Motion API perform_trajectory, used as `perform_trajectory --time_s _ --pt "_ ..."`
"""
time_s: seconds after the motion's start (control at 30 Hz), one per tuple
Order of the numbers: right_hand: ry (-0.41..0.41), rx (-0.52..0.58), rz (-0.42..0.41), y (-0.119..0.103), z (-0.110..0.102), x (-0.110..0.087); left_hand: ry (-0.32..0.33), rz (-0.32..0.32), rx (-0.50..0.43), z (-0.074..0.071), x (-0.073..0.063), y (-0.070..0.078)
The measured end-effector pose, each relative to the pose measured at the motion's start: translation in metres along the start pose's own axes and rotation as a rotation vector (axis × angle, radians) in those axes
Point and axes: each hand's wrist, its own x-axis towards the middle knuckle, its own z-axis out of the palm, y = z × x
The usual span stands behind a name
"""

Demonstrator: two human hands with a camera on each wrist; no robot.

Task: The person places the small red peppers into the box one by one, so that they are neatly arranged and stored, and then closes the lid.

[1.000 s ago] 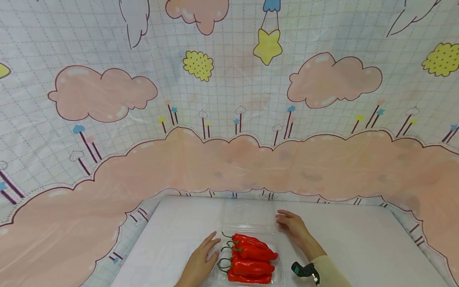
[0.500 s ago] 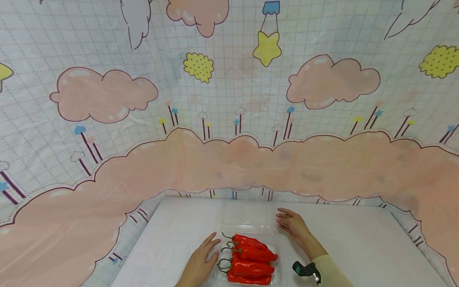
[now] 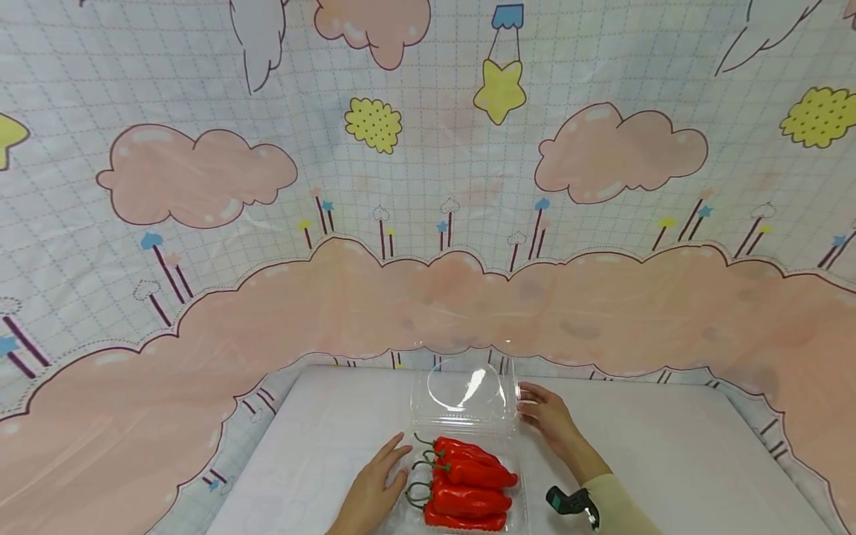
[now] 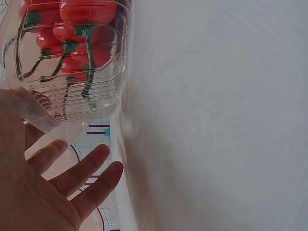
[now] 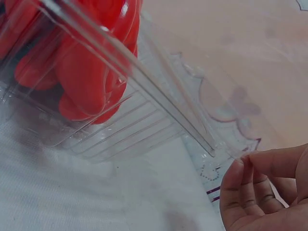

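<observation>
A clear plastic clamshell box lies on the white table, its lid raised on the far side. Several red peppers with green stems fill the base. At the lid's right edge, my right hand pinches the plastic; thumb and forefinger meet there in the right wrist view. My left hand rests by the base's left side, fingers spread and fairly straight. The left wrist view shows those fingers beside the clear rim, below the pepper stems; whether they touch it is hard to tell.
The white table extends to both sides of the box. Behind it hangs a cloth printed with clouds and stars. A dark device sits at the right wrist, near a pale sleeve.
The lid, lying back nearly flat before, has tilted upward and now catches a bright glare. My right hand has risen slightly with its edge. The left hand and the peppers keep their places.
</observation>
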Motion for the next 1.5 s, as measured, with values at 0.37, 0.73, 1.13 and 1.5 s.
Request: perform_trajectory --time_s 0.37,0.73,1.13,1.5 --pt "0.009 0.012 -0.016 -0.007 0.001 -0.003 -0.023 -0.013 -0.002 0.001 0.003 0.000" --pt "0.006 0.001 -0.063 -0.010 0.002 -0.005 -0.011 -0.009 -0.004 0.002 0.003 0.000" --pt "0.035 -0.038 -0.125 -0.011 0.004 -0.015 0.048 -0.020 -0.006 0.004 0.001 -0.001" --pt "0.041 -0.045 -0.162 -0.010 0.004 -0.025 0.151 -0.011 -0.062 -0.008 0.011 0.004"
